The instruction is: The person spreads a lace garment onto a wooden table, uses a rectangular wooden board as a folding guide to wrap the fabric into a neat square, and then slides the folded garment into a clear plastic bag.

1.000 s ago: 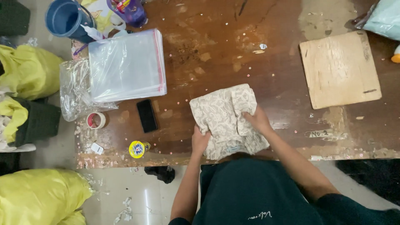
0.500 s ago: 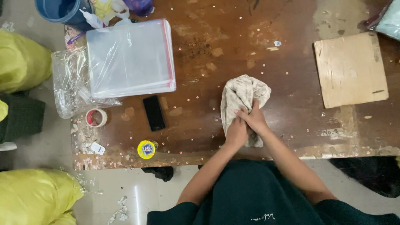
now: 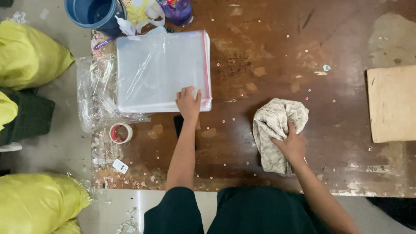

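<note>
Cloth (image 3: 277, 130), folded into a bundle, lies on the table (image 3: 277, 52) under the right hand (image 3: 291, 145), which clutches it so the folds stay together. Left hand (image 3: 188, 103) rests flat, fingers loose, on the near corner of the bag stack (image 3: 162, 71) (grasping nothing yet). A dark object, probably a phone, hides beneath the left forearm.

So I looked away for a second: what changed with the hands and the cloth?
The left hand let go of the folded patterned cloth and reached left onto the stack of clear plastic bags. The right hand stayed pressed on the cloth; the tape roll and board kept their places.
</note>
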